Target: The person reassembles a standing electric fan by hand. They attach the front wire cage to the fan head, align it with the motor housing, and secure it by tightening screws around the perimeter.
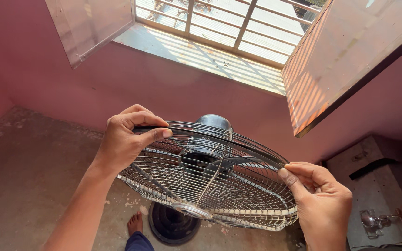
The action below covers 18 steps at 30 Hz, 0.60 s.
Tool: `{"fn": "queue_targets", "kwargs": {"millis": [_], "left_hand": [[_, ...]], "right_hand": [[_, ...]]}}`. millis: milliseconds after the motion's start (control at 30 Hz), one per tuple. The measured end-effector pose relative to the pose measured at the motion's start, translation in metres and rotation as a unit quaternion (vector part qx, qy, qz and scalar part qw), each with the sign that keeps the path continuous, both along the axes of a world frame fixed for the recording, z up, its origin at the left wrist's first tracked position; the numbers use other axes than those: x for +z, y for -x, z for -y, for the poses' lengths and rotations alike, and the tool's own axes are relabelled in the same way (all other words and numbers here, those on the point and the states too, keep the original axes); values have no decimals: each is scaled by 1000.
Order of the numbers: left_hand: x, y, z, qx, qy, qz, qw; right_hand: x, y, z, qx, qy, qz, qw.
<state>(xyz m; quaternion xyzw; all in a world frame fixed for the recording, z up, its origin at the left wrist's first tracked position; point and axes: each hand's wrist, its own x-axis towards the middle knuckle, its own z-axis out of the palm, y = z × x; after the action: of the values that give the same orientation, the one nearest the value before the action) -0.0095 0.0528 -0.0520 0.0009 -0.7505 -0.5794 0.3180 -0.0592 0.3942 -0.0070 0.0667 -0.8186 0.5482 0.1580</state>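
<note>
You have the round wire fan guard (210,179) held up in front of you at its rim, tilted so its near edge dips toward the floor, with the dark blades and the black motor housing (214,126) showing behind the wires. Your left hand (125,139) pinches the far left rim, thumb over the top ring and fingers curled beneath; your right hand (322,200) pinches the right rim the same way, thumb on the outer ring. Both grips are pressed closed on the guard, none spread. By the look of it, you are at the stage of working the front guard against the rear one along the rim, seating or freeing it; I cannot tell which. The next move likely calls for even pressure from both hands and keeping the two rings lined up, so the wires do not twist. Below the guard stands the fan's round black base (173,225) on the concrete floor (33,176), your bare foot (135,223) just beside it. A grey box (378,186) sits against the pink wall at the right, under the open barred window (229,28).
</note>
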Motion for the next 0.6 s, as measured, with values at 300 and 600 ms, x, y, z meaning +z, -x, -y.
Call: {"fn": "queue_targets", "kwargs": {"millis": [300, 600], "left_hand": [[-2, -1, 0, -14, -14, -7, 1000], [0, 0, 6, -34, -7, 2, 999]], "right_hand": [[20, -2, -2, -21, -179, 13, 984], [-1, 13, -12, 76, -65, -29, 995]]}}
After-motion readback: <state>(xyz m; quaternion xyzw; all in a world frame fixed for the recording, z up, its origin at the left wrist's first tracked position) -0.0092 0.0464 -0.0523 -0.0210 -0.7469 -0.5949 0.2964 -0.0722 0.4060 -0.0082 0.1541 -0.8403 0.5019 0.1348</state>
